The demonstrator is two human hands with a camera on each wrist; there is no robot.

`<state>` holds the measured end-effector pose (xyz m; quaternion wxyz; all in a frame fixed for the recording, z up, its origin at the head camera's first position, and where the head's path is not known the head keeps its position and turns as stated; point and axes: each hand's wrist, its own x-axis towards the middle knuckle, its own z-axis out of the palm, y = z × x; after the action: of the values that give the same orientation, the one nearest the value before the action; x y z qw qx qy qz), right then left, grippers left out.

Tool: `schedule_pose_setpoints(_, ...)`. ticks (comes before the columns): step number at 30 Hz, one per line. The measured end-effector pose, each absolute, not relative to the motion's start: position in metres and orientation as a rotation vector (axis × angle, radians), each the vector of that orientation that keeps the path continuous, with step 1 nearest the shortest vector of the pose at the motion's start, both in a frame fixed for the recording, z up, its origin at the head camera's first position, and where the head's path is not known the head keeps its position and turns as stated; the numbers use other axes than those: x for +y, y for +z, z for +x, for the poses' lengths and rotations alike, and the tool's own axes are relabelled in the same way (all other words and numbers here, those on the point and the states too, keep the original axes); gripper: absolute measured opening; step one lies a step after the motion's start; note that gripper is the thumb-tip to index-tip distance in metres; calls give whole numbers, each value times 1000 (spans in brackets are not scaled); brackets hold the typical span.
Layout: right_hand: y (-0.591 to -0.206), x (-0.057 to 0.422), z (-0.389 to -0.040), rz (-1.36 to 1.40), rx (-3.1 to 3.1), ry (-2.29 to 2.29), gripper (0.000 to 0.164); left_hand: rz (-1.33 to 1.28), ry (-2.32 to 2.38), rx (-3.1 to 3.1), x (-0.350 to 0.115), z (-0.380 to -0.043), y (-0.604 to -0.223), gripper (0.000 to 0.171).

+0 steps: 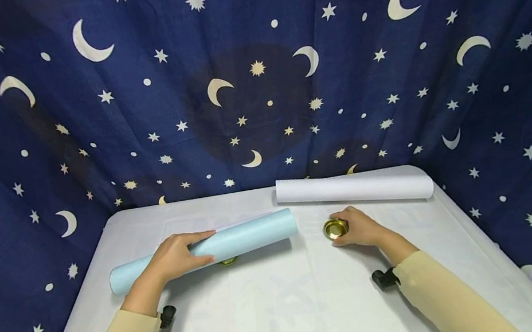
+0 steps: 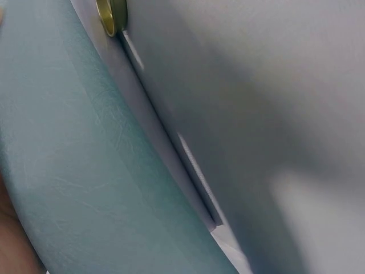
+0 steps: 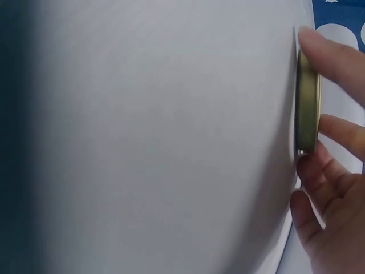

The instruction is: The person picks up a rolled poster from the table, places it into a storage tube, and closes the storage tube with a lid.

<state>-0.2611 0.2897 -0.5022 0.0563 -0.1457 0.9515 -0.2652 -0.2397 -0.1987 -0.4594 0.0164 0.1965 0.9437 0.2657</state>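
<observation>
My left hand (image 1: 175, 257) grips a light blue paper roll (image 1: 248, 235) near its middle, thumb on the near side and fingers over the far side. The roll slants across the left half of the table, casting a shadow beneath its right part. In the left wrist view the blue roll (image 2: 85, 142) fills the left side. A gold round metal piece (image 1: 229, 261) peeks out from under the roll, mostly hidden. My right hand (image 1: 359, 228) pinches a shallow round gold lid (image 1: 336, 228) between thumb and fingers at the table; its side (image 3: 308, 103) shows in the right wrist view.
A white paper roll (image 1: 353, 189) lies along the back right edge of the white table (image 1: 289, 313). Part of a flat pale sheet (image 2: 165, 154) shows beside the blue roll. A dark blue curtain (image 1: 254, 92) with moons and stars surrounds the back and sides.
</observation>
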Motion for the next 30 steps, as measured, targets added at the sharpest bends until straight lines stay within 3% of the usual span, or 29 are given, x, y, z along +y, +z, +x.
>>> schedule_pose_setpoints(23, -485, 295, -254, -376, 2800, -942, 75, 615, 819, 2944, -202, -240, -461, 65)
schedule_pose_setpoints(30, -473, 298, -251, -500, 2809, -1023, 74, 613, 820, 2947, -201, -238, -461, 65)
